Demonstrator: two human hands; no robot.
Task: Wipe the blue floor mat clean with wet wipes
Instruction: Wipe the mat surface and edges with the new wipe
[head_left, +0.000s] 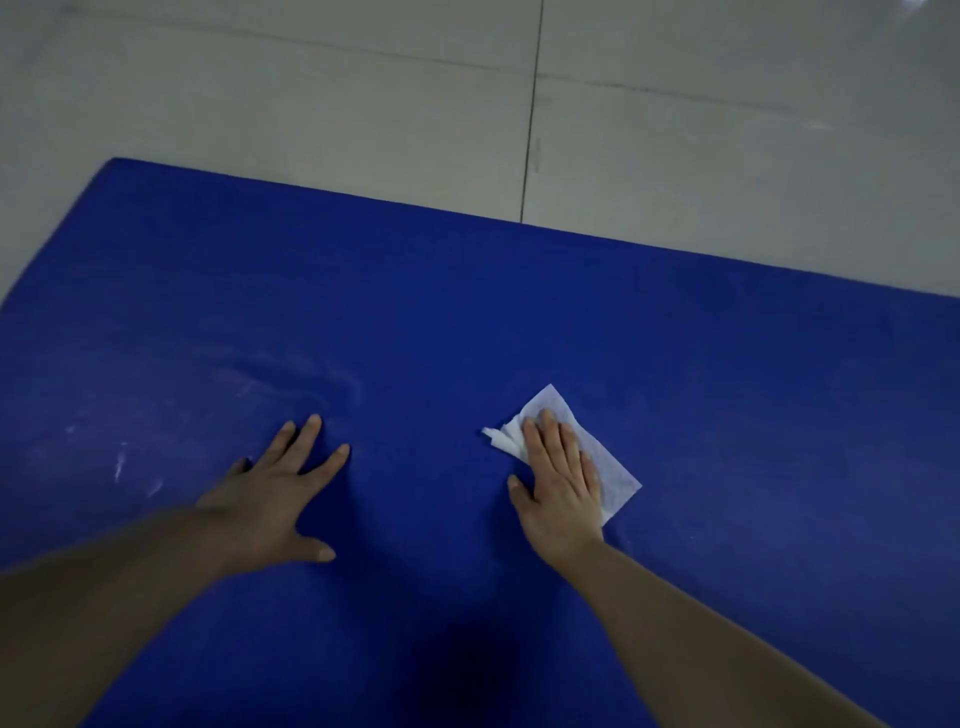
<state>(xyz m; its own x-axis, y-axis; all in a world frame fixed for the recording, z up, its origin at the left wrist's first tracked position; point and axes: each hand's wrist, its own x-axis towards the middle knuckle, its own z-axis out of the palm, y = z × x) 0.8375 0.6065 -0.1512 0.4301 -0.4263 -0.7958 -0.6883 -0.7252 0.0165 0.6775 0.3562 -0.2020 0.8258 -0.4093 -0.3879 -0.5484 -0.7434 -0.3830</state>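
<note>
The blue floor mat (519, 322) fills most of the head view, with its far edge running diagonally across the tiles. My right hand (558, 475) lies flat on a white wet wipe (615, 470), pressing it onto the mat right of centre; a bunched corner of the wipe sticks out to the left of my fingers. My left hand (283, 488) rests palm down on the bare mat with fingers spread, holding nothing. Whitish smears and streaks (119, 462) mark the mat to the left of my left hand.
Pale floor tiles (363, 104) with dark grout lines lie beyond the mat's far edge. A dark shadow falls on the mat at the bottom centre, between my forearms.
</note>
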